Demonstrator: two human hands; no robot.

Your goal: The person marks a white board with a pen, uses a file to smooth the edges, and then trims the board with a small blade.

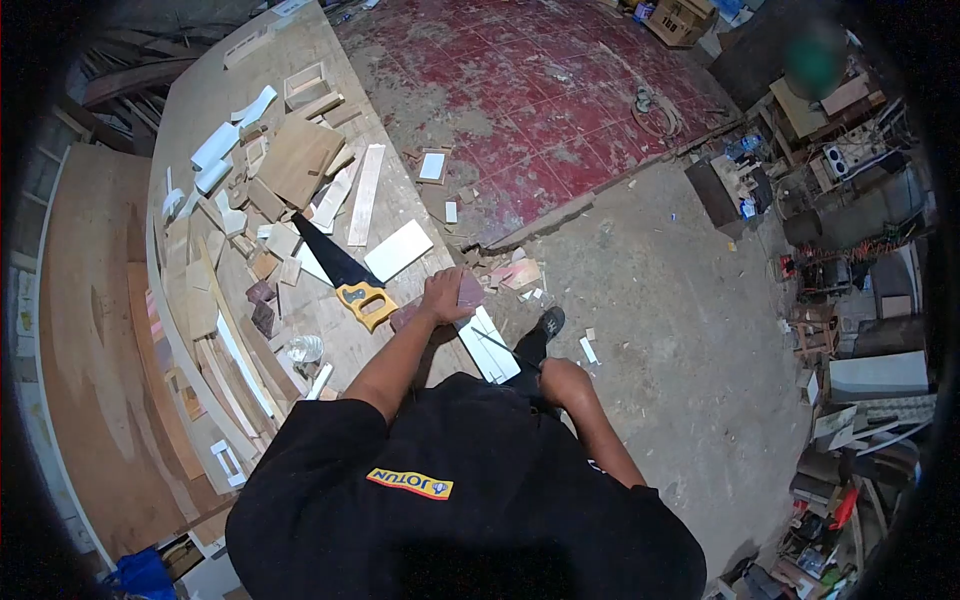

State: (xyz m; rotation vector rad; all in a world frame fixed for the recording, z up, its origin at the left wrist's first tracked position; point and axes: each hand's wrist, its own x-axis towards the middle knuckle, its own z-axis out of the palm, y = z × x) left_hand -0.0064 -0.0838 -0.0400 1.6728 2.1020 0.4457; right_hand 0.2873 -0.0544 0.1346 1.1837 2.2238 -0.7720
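Note:
My left hand (443,297) grips a reddish-brown block (470,292) near the bench edge, pressing it down at the far end of a white board (488,345). This board sticks out past the bench edge and has dark lines on it. In my right hand (567,384) is the end of a thin dark tool (508,349), which reaches across the white board; its handle is hidden in my fist. Left of my left hand, a handsaw with a yellow handle (366,305) and black blade lies on the bench, beside a white rectangular piece (399,250).
The workbench (390,185) carries wood offcuts, a brown wooden panel (301,160), an open wooden box (306,86) and a clear plastic cup (304,349). A shoe (551,321) and scraps are on the concrete floor. Cluttered shelving stands at the right.

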